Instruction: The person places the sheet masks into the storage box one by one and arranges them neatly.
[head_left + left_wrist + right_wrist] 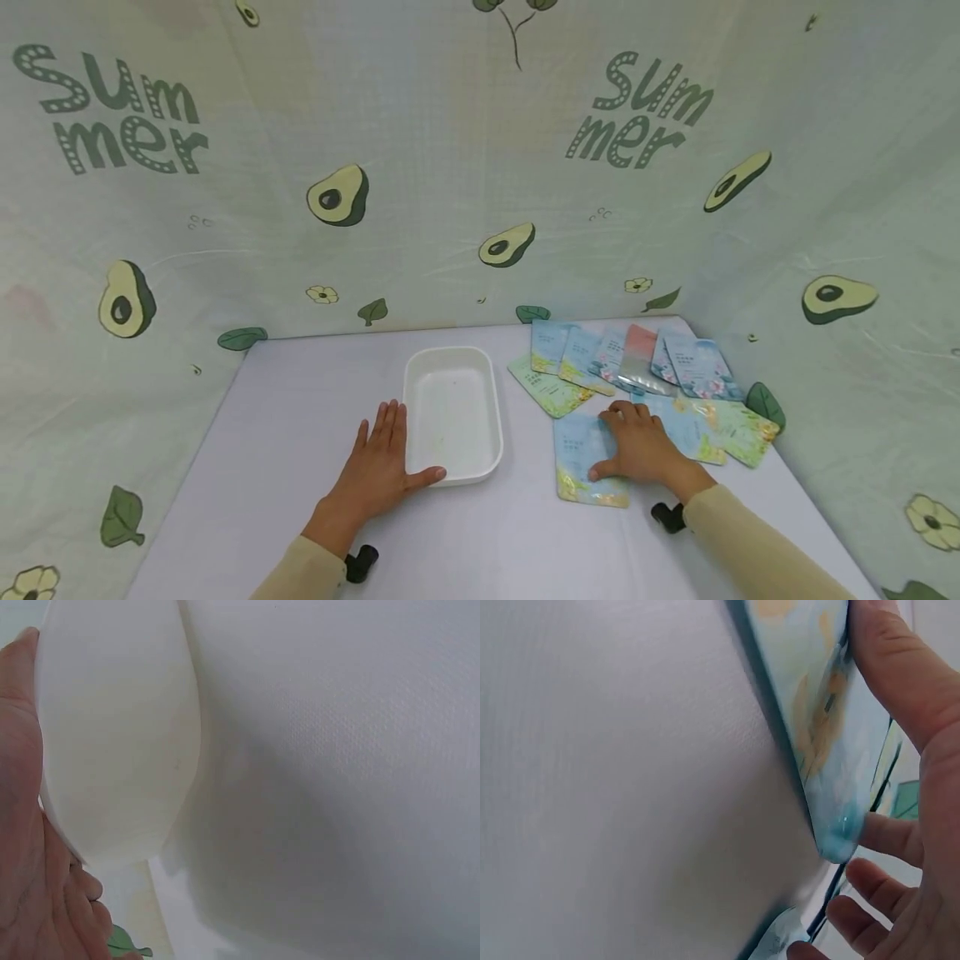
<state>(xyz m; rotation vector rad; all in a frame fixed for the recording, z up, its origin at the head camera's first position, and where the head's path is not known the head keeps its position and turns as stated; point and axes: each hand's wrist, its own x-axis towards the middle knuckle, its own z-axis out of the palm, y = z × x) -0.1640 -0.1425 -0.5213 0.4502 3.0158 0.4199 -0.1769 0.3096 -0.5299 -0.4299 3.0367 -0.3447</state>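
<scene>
A white rectangular tray (pixel 453 477) stands in the middle of the white table. My left hand (pixel 378 467) lies along its left side with straight fingers, the thumb reaching over the near rim. In the left wrist view the tray wall (pixel 120 735) rises beside that palm. To the right, a flat light-blue packet (pixel 581 450) with yellow flowers lies on the table. My right hand (pixel 637 442) spans its right side, pinching it between the thumb and curled fingers. In the right wrist view, thumb and index finger meet the packet's (pixel 810 712) edges.
Behind my right hand lie several more flat packets: a green one (pixel 551 387), blue ones (pixel 693 367) and a pink-and-silver one (pixel 641 358). Another green packet (pixel 742 429) is near the right table edge. A patterned cloth (pixel 420 125) hangs behind the table.
</scene>
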